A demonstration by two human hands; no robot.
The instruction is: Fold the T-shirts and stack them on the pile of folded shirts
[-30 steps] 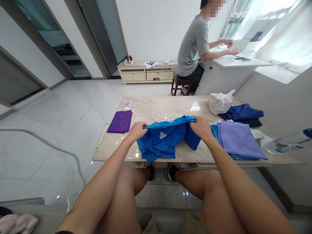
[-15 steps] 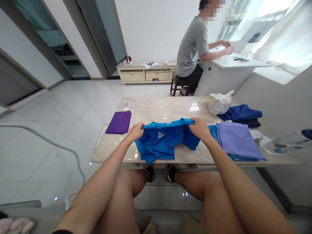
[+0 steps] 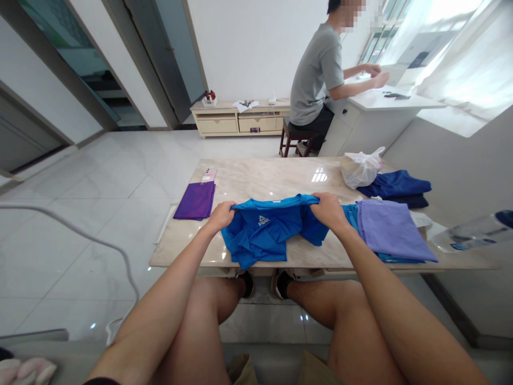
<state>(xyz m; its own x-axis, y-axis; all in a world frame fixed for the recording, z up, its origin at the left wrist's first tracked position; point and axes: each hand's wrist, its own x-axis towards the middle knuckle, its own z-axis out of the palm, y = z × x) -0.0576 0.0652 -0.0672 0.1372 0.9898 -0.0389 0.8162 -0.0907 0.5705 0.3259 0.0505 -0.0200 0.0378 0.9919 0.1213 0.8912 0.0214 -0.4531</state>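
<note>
A blue T-shirt [image 3: 268, 227] with a white chest logo is stretched between my hands, its collar edge facing away from me and its lower part crumpled on the table. My left hand [image 3: 222, 215] is closed on one shoulder of the shirt. On the other side, my right hand [image 3: 329, 209] pinches the opposite shoulder. Left of my left hand lies a folded purple cloth [image 3: 195, 200]. A folded lavender garment [image 3: 390, 227] rests on blue fabric, close to my right forearm.
The marble-topped table [image 3: 264, 174] also carries a phone [image 3: 209, 175], a white plastic bag [image 3: 361, 170], dark blue folded clothes [image 3: 396, 187] and a clear bottle [image 3: 473, 233] at the right. Beyond it, a person in grey [image 3: 316, 75] sits on a stool at a white desk.
The shirt and both hands are almost where they were, with both grips kept. The seated person's hands have shifted slightly over the desk.
</note>
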